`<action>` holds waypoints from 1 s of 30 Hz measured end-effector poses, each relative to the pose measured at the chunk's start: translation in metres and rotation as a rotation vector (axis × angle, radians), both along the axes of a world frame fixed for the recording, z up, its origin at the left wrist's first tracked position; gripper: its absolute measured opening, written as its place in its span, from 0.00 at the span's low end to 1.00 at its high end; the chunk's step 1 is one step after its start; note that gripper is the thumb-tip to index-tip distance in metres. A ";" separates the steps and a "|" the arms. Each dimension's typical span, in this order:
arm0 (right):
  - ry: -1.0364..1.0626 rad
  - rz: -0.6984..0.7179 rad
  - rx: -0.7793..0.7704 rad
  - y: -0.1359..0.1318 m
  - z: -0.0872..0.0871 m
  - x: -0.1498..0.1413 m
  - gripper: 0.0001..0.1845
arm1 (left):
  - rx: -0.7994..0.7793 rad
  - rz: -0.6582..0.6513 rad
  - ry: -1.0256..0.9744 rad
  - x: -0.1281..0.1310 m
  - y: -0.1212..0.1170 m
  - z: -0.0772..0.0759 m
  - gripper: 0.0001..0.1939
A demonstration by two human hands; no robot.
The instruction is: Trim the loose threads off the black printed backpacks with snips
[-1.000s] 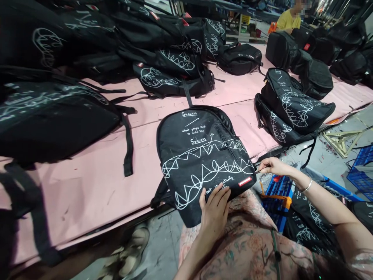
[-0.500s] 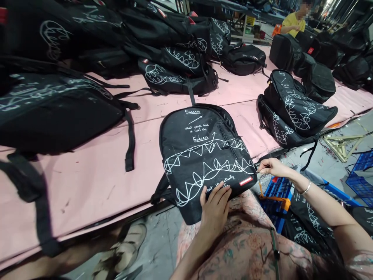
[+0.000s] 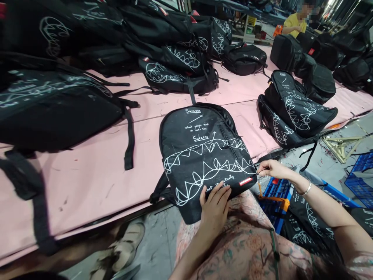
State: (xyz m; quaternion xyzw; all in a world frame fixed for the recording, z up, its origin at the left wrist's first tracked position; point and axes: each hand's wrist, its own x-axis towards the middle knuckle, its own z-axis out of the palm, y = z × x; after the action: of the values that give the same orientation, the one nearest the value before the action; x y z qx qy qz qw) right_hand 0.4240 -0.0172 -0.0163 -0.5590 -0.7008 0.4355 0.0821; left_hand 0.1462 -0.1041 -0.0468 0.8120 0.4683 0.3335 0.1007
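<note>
A black backpack (image 3: 192, 155) with white scribbled lines and lettering lies across the front edge of the pink-covered table. My left hand (image 3: 215, 204) rests flat on the bag's lower front, fingers spread, over part of the lettering. At the bag's lower right side, near the red label (image 3: 245, 181), my right hand (image 3: 269, 169) is closed in a pinch. Between its fingertips is something small and dark against the bag's edge, too small to name. A strap of the bag hangs at its left side.
More black backpacks lie on the pink table (image 3: 96, 182), stacked at the back (image 3: 175, 74) and right (image 3: 297, 101). A large one (image 3: 58, 116) lies at left. Blue crates (image 3: 361, 171) and bags stand on the floor at right. A person in yellow (image 3: 293, 25) is far back.
</note>
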 end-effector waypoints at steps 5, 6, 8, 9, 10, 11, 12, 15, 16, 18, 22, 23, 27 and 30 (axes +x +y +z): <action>-0.024 -0.041 0.025 -0.001 0.004 0.003 0.08 | -0.012 0.003 -0.011 0.000 0.000 0.002 0.11; -0.030 -0.050 0.031 -0.001 0.005 0.004 0.09 | -0.011 0.003 -0.012 0.000 0.000 0.002 0.11; -0.033 -0.060 0.031 -0.002 0.007 0.008 0.10 | -0.011 0.005 -0.010 0.000 0.000 0.002 0.11; -0.030 -0.058 0.024 -0.002 0.008 0.009 0.10 | -0.010 0.007 -0.007 0.000 0.000 0.002 0.11; -0.029 -0.052 0.014 -0.002 0.009 0.010 0.10 | -0.007 0.011 -0.004 0.000 0.000 0.003 0.11; -0.033 -0.044 0.007 -0.002 0.009 0.010 0.11 | -0.006 0.015 -0.003 0.000 0.000 0.003 0.12; -0.045 -0.033 0.005 -0.002 0.010 0.010 0.10 | -0.004 0.017 -0.005 0.000 0.000 0.003 0.12; -0.102 -0.003 0.036 -0.002 0.015 0.004 0.09 | -0.010 0.016 -0.014 0.001 0.000 0.004 0.11; -0.117 0.006 0.049 -0.001 0.016 0.001 0.08 | -0.014 0.012 -0.017 0.000 0.000 0.005 0.11; -0.133 0.022 0.068 -0.001 0.019 -0.003 0.07 | -0.022 0.004 -0.019 0.000 0.000 0.005 0.11; -0.114 0.008 0.066 0.001 0.018 -0.006 0.06 | -0.027 0.007 -0.027 0.000 -0.001 0.004 0.11; -0.102 -0.006 0.057 0.001 0.016 -0.005 0.06 | -0.022 0.013 -0.028 0.000 -0.001 0.004 0.11; -0.052 -0.047 0.013 0.001 0.012 0.002 0.09 | -0.008 0.026 -0.018 0.001 0.000 0.002 0.11; -0.048 -0.036 0.002 0.000 0.012 0.003 0.10 | -0.017 0.020 -0.019 0.001 0.000 0.002 0.11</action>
State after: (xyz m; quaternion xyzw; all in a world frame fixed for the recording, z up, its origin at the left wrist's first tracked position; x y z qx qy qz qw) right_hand 0.4267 -0.0169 -0.0041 -0.5818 -0.6929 0.4195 0.0735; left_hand 0.1469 -0.1043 -0.0453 0.8031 0.4783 0.3383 0.1085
